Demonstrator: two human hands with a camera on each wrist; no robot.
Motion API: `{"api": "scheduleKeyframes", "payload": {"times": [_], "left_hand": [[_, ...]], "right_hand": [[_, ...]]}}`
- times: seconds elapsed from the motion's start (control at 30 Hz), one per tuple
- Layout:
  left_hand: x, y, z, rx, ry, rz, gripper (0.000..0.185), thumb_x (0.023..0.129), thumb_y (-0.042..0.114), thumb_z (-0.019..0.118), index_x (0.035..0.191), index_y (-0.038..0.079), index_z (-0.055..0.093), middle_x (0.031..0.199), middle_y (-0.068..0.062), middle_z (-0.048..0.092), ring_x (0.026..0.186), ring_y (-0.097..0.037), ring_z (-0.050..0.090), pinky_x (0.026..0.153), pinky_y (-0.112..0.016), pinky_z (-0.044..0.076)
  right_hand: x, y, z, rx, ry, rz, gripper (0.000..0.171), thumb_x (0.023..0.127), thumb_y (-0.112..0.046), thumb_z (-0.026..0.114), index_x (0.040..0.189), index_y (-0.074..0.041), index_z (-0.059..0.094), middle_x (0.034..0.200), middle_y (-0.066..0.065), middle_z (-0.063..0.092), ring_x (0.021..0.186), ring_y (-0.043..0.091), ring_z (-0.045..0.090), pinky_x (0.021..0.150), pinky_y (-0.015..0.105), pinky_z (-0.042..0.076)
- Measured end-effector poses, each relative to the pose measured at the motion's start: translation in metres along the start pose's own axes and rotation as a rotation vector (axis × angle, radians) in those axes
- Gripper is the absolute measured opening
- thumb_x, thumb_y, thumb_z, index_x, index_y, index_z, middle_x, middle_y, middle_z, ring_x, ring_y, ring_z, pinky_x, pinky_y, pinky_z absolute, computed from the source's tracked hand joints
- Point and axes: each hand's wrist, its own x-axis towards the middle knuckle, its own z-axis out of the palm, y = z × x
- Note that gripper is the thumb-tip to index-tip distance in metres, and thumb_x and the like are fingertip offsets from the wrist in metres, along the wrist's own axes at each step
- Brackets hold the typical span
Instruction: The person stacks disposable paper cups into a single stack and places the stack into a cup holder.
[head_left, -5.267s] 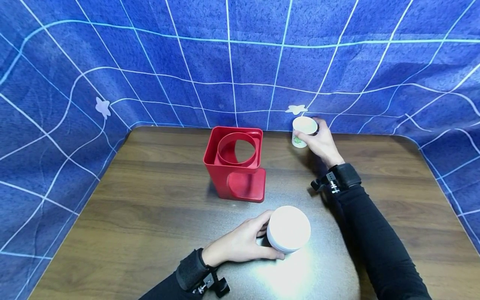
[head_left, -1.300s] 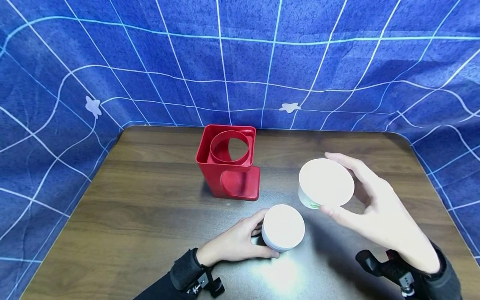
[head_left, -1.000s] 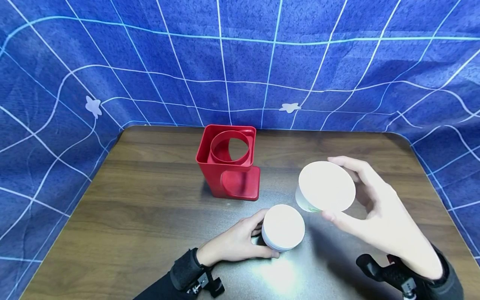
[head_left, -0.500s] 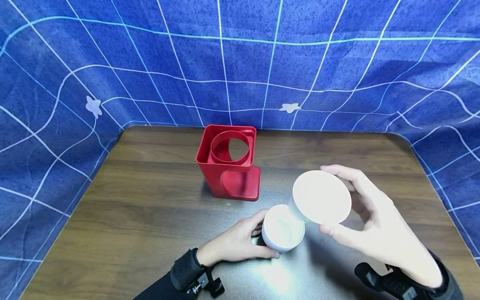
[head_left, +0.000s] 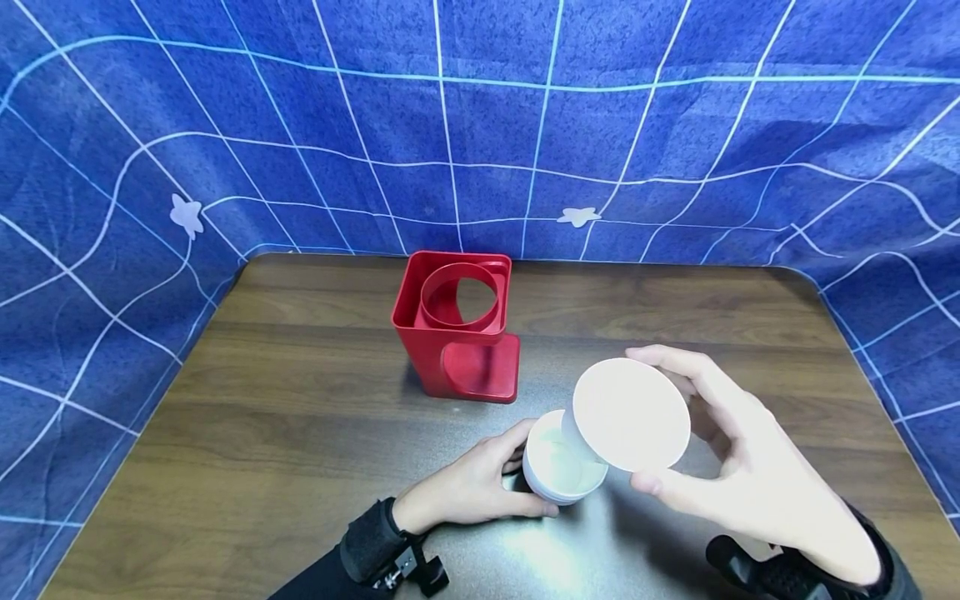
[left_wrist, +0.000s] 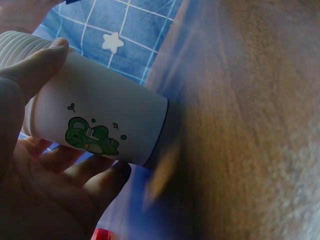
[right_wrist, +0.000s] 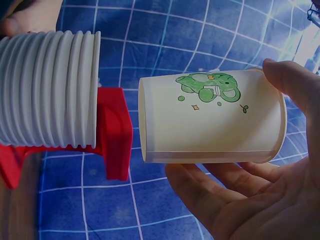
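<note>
Loose cup poised just above and to the right of the stack's mouth

The right hand (head_left: 742,475) clasps a single cup (head_left: 630,412) in the air, upright with its base toward the stack (head_left: 561,458), which stands on the surface (head_left: 300,400) with the left hand (head_left: 468,487) wrapped round its side; the cup's rim overlaps the stack's right edge, the red holder (head_left: 457,325) well behind
</note>
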Motion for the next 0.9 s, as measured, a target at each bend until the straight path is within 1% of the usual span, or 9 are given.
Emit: {"api": "scheduleKeyframes", "payload": {"times": [0.27, 0.47, 0.67, 0.83, 0.9], "left_hand": [[-0.0003, -0.0001, -0.0001, 0.003, 0.0, -0.004, 0.089, 0.084, 0.024, 0.087, 0.157, 0.029, 0.035, 0.145, 0.007, 0.057, 0.132, -0.007, 0.057, 0.112, -0.025, 0.047], [-0.0002, -0.0002, 0.0001, -0.008, 0.002, 0.004, 0.087, 0.084, 0.023, 0.088, 0.155, 0.029, 0.037, 0.145, 0.007, 0.057, 0.132, -0.007, 0.058, 0.112, -0.026, 0.047], [-0.0002, -0.0009, 0.0005, -0.001, -0.001, 0.01, 0.082, 0.084, 0.023, 0.088, 0.151, 0.028, 0.041, 0.142, 0.008, 0.059, 0.131, -0.007, 0.058, 0.113, -0.027, 0.047], [-0.0002, -0.0009, 0.0007, -0.001, -0.005, 0.02, 0.081, 0.084, 0.022, 0.087, 0.151, 0.028, 0.041, 0.142, 0.007, 0.06, 0.131, -0.007, 0.058, 0.113, -0.027, 0.047], [-0.0003, -0.0007, 0.0004, 0.003, -0.007, 0.022, 0.081, 0.085, 0.022, 0.087, 0.151, 0.027, 0.041, 0.142, 0.007, 0.059, 0.131, -0.007, 0.058, 0.113, -0.027, 0.046]], "right_hand": [[-0.0004, 0.0002, 0.0042, 0.037, -0.038, -0.04, 0.096, 0.064, 0.013, 0.089, 0.147, 0.011, 0.041, 0.138, 0.015, 0.061, 0.115, 0.014, 0.065, 0.096, 0.017, 0.053], [-0.0009, 0.0001, 0.0048, 0.005, -0.054, -0.03, 0.096, 0.063, 0.011, 0.09, 0.146, 0.009, 0.043, 0.136, 0.012, 0.062, 0.114, 0.013, 0.064, 0.095, 0.016, 0.053], [-0.0005, 0.0013, 0.0075, -0.018, -0.083, -0.024, 0.094, 0.064, 0.008, 0.091, 0.146, 0.006, 0.045, 0.135, 0.011, 0.063, 0.116, 0.013, 0.063, 0.097, 0.017, 0.053], [-0.0001, -0.0012, 0.008, -0.101, -0.112, 0.063, 0.094, 0.066, 0.004, 0.093, 0.148, -0.001, 0.046, 0.136, 0.007, 0.063, 0.116, 0.012, 0.062, 0.098, 0.018, 0.053], [0.0006, -0.0014, 0.0085, -0.134, -0.127, 0.073, 0.094, 0.067, 0.002, 0.094, 0.148, -0.003, 0.046, 0.136, 0.006, 0.063, 0.115, 0.011, 0.063, 0.096, 0.019, 0.054]]}}
